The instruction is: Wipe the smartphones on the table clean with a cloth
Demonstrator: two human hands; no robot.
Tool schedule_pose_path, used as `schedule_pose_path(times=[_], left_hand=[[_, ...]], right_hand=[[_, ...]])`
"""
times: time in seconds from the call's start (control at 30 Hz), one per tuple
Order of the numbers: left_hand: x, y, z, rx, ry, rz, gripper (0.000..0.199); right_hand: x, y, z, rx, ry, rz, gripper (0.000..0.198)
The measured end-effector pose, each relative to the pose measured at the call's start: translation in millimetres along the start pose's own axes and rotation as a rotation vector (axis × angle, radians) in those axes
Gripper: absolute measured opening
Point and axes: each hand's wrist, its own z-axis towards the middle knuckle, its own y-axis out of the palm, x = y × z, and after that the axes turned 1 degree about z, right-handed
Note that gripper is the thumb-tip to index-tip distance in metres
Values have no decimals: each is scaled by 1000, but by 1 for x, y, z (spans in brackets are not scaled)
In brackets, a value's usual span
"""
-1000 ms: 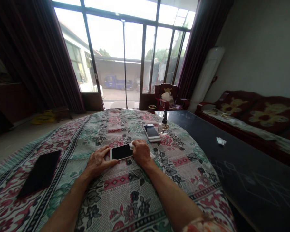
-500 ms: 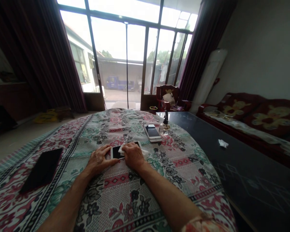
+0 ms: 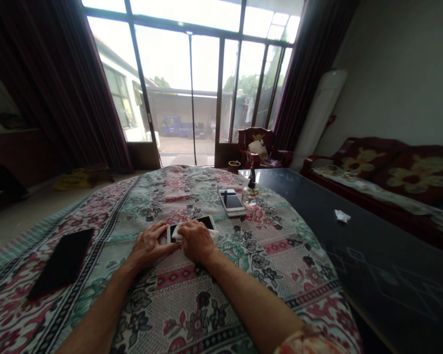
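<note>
A white-framed smartphone (image 3: 207, 222) lies screen up on the flowered tablecloth (image 3: 203, 300). At its left end, my left hand (image 3: 150, 245) grips it, the thumb along the near edge and the fingers at the far corner. My right hand (image 3: 197, 242) is closed on a white tissue (image 3: 176, 234) and presses it against the left part of the screen. The hand and tissue cover the middle of the phone. Beyond them lies a second white phone (image 3: 232, 201), beside a small clear bottle (image 3: 251, 189) with a black pump top.
To the left lies a black tablet (image 3: 62, 263). A dark low table (image 3: 369, 265) stands against the right side, with a crumpled tissue (image 3: 342, 216) on it. Farther off are a red sofa (image 3: 402, 172), an armchair (image 3: 256, 142) and a glass door (image 3: 175, 98).
My right hand has slid the tissue leftward over the phone's screen, baring more of its right end. My left hand stays at the phone's left end. The view has shifted slightly.
</note>
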Motion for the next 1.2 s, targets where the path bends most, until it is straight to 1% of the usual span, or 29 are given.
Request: schedule_pose_path(times=[0.1,0.33,0.43,0.5,0.63,0.8,0.97,1.07,1.13,1.2], left_hand=[[2,-2,0,0,-3,-1,63],[6,-6,0,-26,-12,20,71],[7,-6,0,-25,-19,25,70],[6,-5,0,-19,-25,22,68],[5,-4,0,-16,-20,22,66],[7,-6,0,-49,-11,30,69],[10,-8,0,-49,-13,31,60],[10,-8,-1,-52,12,17,56],[9,-8,-1,-61,21,17,58],[9,-8,-1,-73,9,30,62]], right_hand=[[5,-3,-2,46,85,-32,19],[28,-17,-7,143,365,-131,15],[34,-20,-8,159,397,-149,16],[33,-19,-8,153,378,-141,17],[24,-14,-8,133,290,-108,19],[11,-7,-5,93,139,-70,18],[-1,2,0,26,-21,-12,19],[-5,5,1,-13,-116,9,21],[-6,6,2,-36,-164,14,23],[-6,7,2,-44,-177,20,25]])
